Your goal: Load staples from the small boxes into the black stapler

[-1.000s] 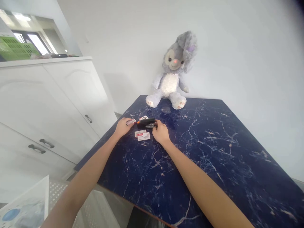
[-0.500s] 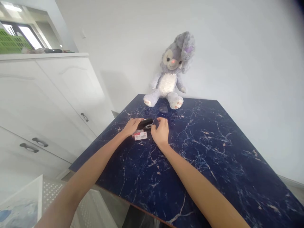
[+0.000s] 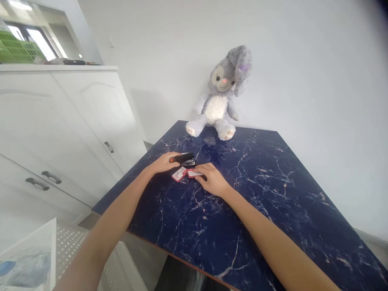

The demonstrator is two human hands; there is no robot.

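A black stapler (image 3: pixel 186 158) with an orange patch at its rear lies on the dark blue marbled table (image 3: pixel 242 218). My left hand (image 3: pixel 166 162) grips its rear end, fingers above and thumb at the near side. Its front end points right, and silvery metal shows between the upper and lower parts. Just in front of it are two small red-and-white boxes. The left box (image 3: pixel 179 174) lies tilted, touched by neither hand. My right hand (image 3: pixel 209 178) has its fingers and thumb closed on the right box (image 3: pixel 192 173), partly covering it.
A grey plush rabbit (image 3: pixel 216 109) sits at the table's far edge against the white wall. White cabinets (image 3: pixel 75 129) stand to the left, with a green basket (image 3: pixel 18 48) on top. A white perforated surface (image 3: pixel 71 238) is at the lower left, beside the table.
My right hand has moved from the stapler's front end toward me, onto a box. The two boxes now lie apart at an angle. The stapler remains in my left hand.
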